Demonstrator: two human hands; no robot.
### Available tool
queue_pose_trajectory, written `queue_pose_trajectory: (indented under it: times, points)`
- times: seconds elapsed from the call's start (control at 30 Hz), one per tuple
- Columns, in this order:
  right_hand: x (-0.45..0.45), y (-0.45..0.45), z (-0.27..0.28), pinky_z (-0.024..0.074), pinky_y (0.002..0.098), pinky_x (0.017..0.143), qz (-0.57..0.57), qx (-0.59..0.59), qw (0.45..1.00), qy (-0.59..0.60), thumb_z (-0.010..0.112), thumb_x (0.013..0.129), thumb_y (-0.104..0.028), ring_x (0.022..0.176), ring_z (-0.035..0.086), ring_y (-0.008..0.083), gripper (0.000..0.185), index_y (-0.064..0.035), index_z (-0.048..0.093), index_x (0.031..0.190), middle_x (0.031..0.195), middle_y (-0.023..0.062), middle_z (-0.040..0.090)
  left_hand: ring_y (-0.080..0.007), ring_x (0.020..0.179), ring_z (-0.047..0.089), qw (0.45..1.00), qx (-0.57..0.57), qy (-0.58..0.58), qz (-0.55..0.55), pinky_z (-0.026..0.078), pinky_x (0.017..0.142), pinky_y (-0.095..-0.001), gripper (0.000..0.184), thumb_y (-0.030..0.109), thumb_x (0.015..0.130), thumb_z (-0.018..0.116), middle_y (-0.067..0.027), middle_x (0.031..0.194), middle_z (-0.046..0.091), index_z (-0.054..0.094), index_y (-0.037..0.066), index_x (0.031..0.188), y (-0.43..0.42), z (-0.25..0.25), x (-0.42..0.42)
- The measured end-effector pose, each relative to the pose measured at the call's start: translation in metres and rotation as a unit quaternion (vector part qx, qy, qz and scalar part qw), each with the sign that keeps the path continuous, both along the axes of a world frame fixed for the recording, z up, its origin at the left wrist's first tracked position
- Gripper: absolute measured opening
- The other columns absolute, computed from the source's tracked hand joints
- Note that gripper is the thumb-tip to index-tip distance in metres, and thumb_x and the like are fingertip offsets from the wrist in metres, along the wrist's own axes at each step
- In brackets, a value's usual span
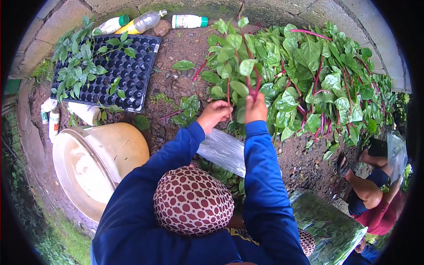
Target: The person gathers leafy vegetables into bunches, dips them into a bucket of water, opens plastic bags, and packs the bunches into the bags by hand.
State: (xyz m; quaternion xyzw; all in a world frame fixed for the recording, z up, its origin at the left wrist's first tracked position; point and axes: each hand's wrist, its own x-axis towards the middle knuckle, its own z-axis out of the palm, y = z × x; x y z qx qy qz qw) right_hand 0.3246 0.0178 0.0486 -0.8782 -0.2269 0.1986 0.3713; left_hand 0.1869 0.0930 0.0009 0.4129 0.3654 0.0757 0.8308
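Note:
My left hand (215, 116) pinches the lower end of a thin red stem (229, 99) with green leaves. Close beside it on the right, my right hand (256, 108) is closed round several thick red stems (247, 66) of leafy greens, held upright. Behind and right of my hands lies a large pile of red-stemmed greens (309, 84). A clear plastic bag (223, 150) lies below my hands, between my forearms. Left of my hands, a few loose leaves (189, 108) rest on the soil.
A black seedling tray (126, 73) with plants is at the upper left, near bottles (148, 21) by the block wall. A cream bucket (126, 143) lies tipped at left. At lower right are a filled plastic bag (322, 225) and another person (369, 190).

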Motion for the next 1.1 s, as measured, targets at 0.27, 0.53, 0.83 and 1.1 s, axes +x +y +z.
queue_pose_trajectory:
  times: [0.27, 0.53, 0.83, 1.1]
  points:
    - [-0.039, -0.022, -0.09, 0.0486, 0.0388, 0.058, 0.097, 0.011, 0.995, 0.009, 0.052, 0.088, -0.04, 0.068, 0.062, 0.0304, 0.036, -0.005, 0.06, 0.096, 0.072, 0.0151, 0.063, -0.0206, 0.092, 0.058, 0.941, 0.323, 0.032, -0.091, 0.046, 0.081, -0.0319, 0.022, 0.022, 0.088, 0.046, -0.0109, 0.092, 0.062, 0.06, 0.005, 0.089, 0.016, 0.006, -0.005]
    - [-0.05, -0.01, -0.032, 0.0519, 0.0297, 0.053, -0.044, 0.194, 0.818, 0.539, 0.055, 0.089, -0.028, 0.067, 0.06, 0.0134, 0.024, -0.0123, 0.053, 0.107, 0.086, 0.0024, 0.061, -0.034, 0.077, 0.061, 0.731, 0.618, 0.152, -0.245, 0.048, 0.07, -0.0467, 0.019, 0.023, 0.078, 0.053, -0.0136, 0.083, 0.064, 0.067, 0.011, 0.082, 0.06, 0.039, 0.012]
    - [-0.028, -0.022, -0.021, 0.0417, 0.0243, 0.048, -0.033, 0.271, 0.802, 0.531, 0.048, 0.092, -0.015, 0.056, 0.047, 0.0094, 0.008, -0.0124, 0.048, 0.099, 0.076, -0.0012, 0.05, -0.03, 0.086, 0.061, 0.714, 0.608, 0.346, -0.023, 0.05, 0.074, -0.0403, 0.016, 0.023, 0.076, 0.06, -0.0128, 0.096, 0.062, 0.066, 0.012, 0.085, 0.125, 0.002, 0.018]
    - [-0.035, -0.015, 0.03, 0.0358, 0.0219, 0.045, -0.006, 0.32, 0.872, 0.371, 0.048, 0.092, -0.015, 0.052, 0.045, 0.0081, 0.007, -0.0091, 0.049, 0.094, 0.071, -0.0006, 0.052, -0.0269, 0.085, 0.063, 0.583, 0.677, 0.428, -0.132, 0.051, 0.074, -0.0394, 0.025, 0.033, 0.075, 0.063, -0.0117, 0.092, 0.063, 0.067, 0.013, 0.088, 0.16, -0.029, 0.033]
